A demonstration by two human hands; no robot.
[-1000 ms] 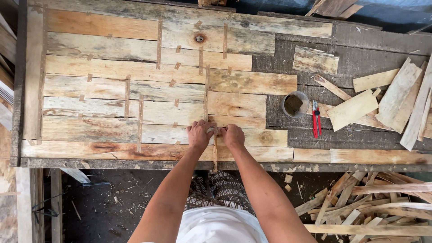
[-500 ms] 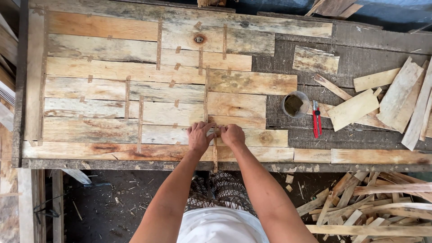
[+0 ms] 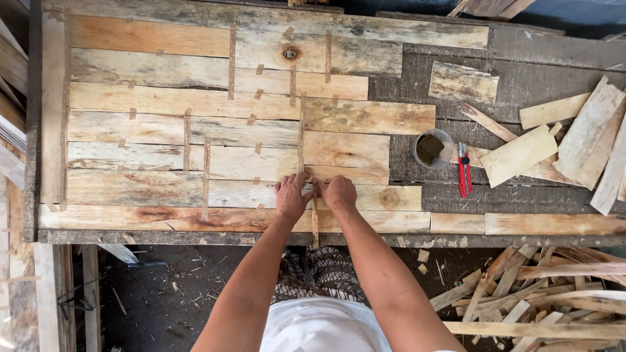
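Observation:
My left hand (image 3: pixel 291 195) and my right hand (image 3: pixel 337 192) rest side by side on the near part of a panel of weathered wooden planks (image 3: pixel 195 140). Between them runs a thin wooden strip (image 3: pixel 315 225), standing in the seam between two planks and sticking out over the table's near edge. The fingertips of both hands pinch or press the strip's upper end. Small thin slivers fill other seams across the panel.
To the right stand a small round tub (image 3: pixel 432 148) with a dark block inside and a red utility knife (image 3: pixel 463 171). Loose plank offcuts (image 3: pixel 574 140) lie at the far right. A pile of wood scraps (image 3: pixel 541 293) covers the ground below right.

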